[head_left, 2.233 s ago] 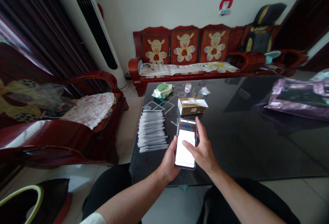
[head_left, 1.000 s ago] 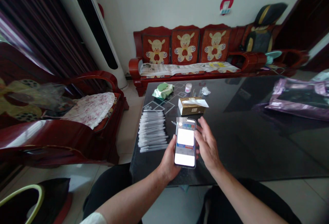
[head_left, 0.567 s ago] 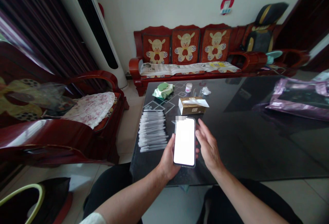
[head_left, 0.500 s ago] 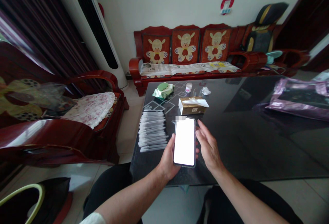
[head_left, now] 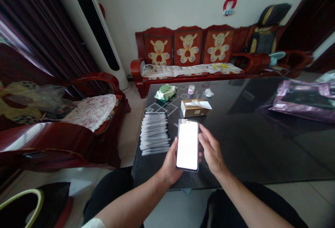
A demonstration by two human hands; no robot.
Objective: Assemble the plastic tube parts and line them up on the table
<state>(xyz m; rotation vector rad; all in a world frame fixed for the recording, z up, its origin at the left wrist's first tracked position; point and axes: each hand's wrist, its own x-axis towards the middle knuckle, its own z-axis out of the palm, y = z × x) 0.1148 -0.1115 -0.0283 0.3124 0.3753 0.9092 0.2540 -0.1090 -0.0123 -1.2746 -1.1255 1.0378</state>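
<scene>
A smartphone point(head_left: 187, 146) with a bright white screen is held upright in my left hand point(head_left: 172, 161), the thumb along its left edge and fingertips showing past its right edge. My right hand point(head_left: 211, 149) is beside the phone's upper right side, its fingers stretched out and holding nothing; whether they touch the edge I cannot tell. Left of the phone, a row of thin whitish pen-like sticks point(head_left: 155, 133) lies on the dark glossy table point(head_left: 248, 151). Just beyond the phone stands a gold tissue box point(head_left: 195, 111) with a tissue sticking out.
Farther back on the table are a green wet-wipes pack point(head_left: 165, 93), a small white jar point(head_left: 191, 89) and a crumpled tissue point(head_left: 208, 92). A shiny purple package point(head_left: 295, 112) lies at the right. Wooden sofas point(head_left: 154, 29) stand behind and left; a yellow-rimmed bin point(head_left: 39, 200) is lower left.
My right hand has come slightly closer to the phone's right edge. The phone stays in my left hand, and the view has shifted a little.
</scene>
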